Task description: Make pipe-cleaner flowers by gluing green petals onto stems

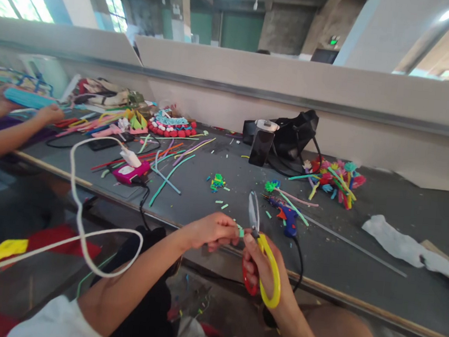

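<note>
My left hand (214, 232) is closed over the table's front edge, its fingertips pinching a small green piece (241, 233). My right hand (261, 265) is wrapped round a pair of scissors (271, 279) with yellow and red handles. The blades point up and away and look slightly parted. The tips of both hands nearly meet at the green piece. Beyond them lie short cut green bits (224, 206) and a small pile of green, yellow and blue pieces (217, 181). A blue glue gun (289, 217) rests just right of the blades.
Pipe cleaners (171, 180) lie to the left near a magenta power adapter (131, 172). A white cable (80, 202) loops over my left arm. Behind stand a phone (261, 147), a black bag (297, 136) and colourful pipe-cleaner flowers (336, 182). Another person's hands (49, 113) hold a blue bundle at left.
</note>
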Demonstrator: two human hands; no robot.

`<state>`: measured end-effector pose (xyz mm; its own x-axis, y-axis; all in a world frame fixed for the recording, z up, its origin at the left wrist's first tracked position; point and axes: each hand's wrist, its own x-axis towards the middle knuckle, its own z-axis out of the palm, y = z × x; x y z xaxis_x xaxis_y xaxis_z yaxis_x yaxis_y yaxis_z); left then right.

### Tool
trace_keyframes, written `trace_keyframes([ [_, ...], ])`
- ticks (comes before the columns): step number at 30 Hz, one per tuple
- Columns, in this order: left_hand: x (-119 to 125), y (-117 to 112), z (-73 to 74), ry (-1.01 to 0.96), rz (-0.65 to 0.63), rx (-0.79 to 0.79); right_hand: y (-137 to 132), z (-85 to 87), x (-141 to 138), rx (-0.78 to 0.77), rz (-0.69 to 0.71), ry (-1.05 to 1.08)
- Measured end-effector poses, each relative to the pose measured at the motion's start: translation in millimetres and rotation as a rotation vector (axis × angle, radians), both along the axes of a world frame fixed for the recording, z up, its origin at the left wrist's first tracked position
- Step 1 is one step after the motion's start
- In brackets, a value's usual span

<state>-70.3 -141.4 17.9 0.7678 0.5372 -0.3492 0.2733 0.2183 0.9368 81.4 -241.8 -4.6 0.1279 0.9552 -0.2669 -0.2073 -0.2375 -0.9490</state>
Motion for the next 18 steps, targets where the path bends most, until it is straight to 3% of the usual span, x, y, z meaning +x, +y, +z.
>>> trace_keyframes([
  [3, 6, -9, -3.8, -0.02, -0.105, -0.029, -1, -1.5, 0, 0.039, -0.044, 0.016],
  [10, 11, -14, -5.9, -0.017, -0.187, -0.121, -4, -11.4, 1, 0.075, -0.096, 0.098],
  [18, 9, -13, -7.4, -0.027, -0.178, -0.108, -3, -8.3, 9, 0.149, -0.21, 0.038],
])
